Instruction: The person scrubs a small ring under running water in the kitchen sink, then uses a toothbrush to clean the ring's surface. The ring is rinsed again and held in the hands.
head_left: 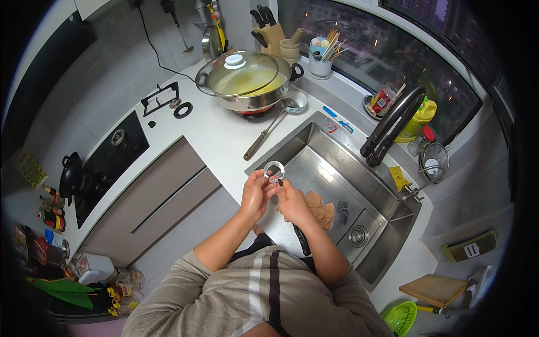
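My left hand [256, 196] is closed on a silver metal ring [274, 166], which it holds up above the near left edge of the sink. Close beside it, my right hand [293, 203] has its fingers bent together around something small and dark at the ring's lower edge; most of that is hidden. Below and to the right, a brown scalloped cloth [321, 212] lies at the sink, partly behind my right hand. A grey steel wool scrubber [343, 214] is in the steel sink [382, 194]. Under my right forearm a black curved thing [301, 240] shows in part.
A large steel pot [247, 101] with a glass lid stands at the back. Nearer are a ladle [259, 141] and a small bowl [296, 101]. A black faucet [393, 126] arches over the sink's right side. Stove parts [182, 110] lie beside the black hob [115, 157] at left.
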Motion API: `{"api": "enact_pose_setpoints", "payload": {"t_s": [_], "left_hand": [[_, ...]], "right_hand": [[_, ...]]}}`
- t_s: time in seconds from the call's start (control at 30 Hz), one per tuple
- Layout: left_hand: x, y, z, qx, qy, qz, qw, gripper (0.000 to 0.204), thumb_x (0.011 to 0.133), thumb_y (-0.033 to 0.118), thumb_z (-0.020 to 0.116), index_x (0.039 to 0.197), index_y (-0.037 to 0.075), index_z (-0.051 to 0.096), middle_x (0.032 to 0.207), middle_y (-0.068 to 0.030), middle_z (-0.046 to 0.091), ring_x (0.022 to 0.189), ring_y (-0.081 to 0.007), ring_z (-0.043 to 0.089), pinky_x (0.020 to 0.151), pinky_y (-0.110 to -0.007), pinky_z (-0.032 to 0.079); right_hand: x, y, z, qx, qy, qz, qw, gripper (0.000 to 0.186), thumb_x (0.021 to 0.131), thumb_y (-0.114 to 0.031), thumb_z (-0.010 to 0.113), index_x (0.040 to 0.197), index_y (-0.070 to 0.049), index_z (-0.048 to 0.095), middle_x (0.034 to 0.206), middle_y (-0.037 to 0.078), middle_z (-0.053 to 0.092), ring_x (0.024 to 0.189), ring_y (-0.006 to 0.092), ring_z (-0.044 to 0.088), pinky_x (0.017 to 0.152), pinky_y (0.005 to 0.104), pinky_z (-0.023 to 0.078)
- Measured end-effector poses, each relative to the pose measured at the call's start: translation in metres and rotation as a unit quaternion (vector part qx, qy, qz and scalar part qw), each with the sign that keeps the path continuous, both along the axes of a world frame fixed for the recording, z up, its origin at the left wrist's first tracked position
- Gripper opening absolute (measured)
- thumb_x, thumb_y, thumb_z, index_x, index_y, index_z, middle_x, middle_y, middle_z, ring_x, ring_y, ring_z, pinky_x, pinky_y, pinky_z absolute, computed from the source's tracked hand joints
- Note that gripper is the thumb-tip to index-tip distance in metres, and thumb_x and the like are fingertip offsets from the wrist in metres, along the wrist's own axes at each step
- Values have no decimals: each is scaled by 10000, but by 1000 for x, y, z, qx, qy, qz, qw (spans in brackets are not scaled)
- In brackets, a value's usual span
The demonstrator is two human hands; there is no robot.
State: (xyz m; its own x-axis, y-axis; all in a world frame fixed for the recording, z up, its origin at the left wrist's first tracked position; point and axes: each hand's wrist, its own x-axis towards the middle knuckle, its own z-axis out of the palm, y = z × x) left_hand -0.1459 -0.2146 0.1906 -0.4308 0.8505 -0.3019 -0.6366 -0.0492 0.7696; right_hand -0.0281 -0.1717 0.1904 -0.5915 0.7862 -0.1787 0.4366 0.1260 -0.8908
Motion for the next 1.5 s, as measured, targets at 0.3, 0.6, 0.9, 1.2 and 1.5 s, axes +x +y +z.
{"api": "enact_pose_setpoints", "payload": {"t_s": [0.3, 0.6, 0.9, 1.2, 1.5], "left_hand": [[-7, 0, 0, -32, 25, -8, 999, 121, 922, 128, 399, 894, 26, 457, 890, -150, 607, 658, -180, 619, 614, -249, 550], [-2, 0, 0, -18, 45, 12, 999, 122, 939, 150, 414, 852, 76, 456, 895, -124, 613, 700, -179, 628, 592, -255, 513], [0, 5, 2, 15, 11, 53, 998, 148, 959, 160, 381, 900, 27, 412, 898, -188, 621, 799, -240, 663, 562, -231, 514], [8, 2, 4, 38, 14, 26, 999, 142, 968, 155, 346, 960, 17, 376, 978, -207, 603, 862, -248, 652, 599, -229, 522], [12, 1, 1, 34, 10, 33, 999, 141, 985, 145, 279, 1004, 25, 351, 1010, -215, 583, 919, -269, 640, 603, -244, 516]], "right_hand": [[0, 0, 6, -19, -19, 32, 999, 251, 913, -217, 381, 1041, -13, 452, 811, 290, 596, 765, 468, 577, 684, 528, 453], [-8, -7, -2, 10, -35, 36, 999, 363, 904, -171, 364, 1230, -20, 419, 882, 306, 594, 845, 471, 571, 754, 530, 443], [-5, -13, 19, -24, 28, 32, 999, 354, 900, -162, 377, 1227, -31, 404, 890, 292, 600, 843, 471, 569, 742, 534, 440], [-10, -8, -15, 65, 91, -11, 994, 205, 924, -153, 359, 1057, -29, 454, 533, 95, 532, 364, 193, 506, 337, 325, 390], [-12, -9, -21, 38, 83, -16, 996, 166, 931, -159, 349, 983, -38, 450, 518, 83, 514, 354, 174, 485, 318, 311, 370]]}}
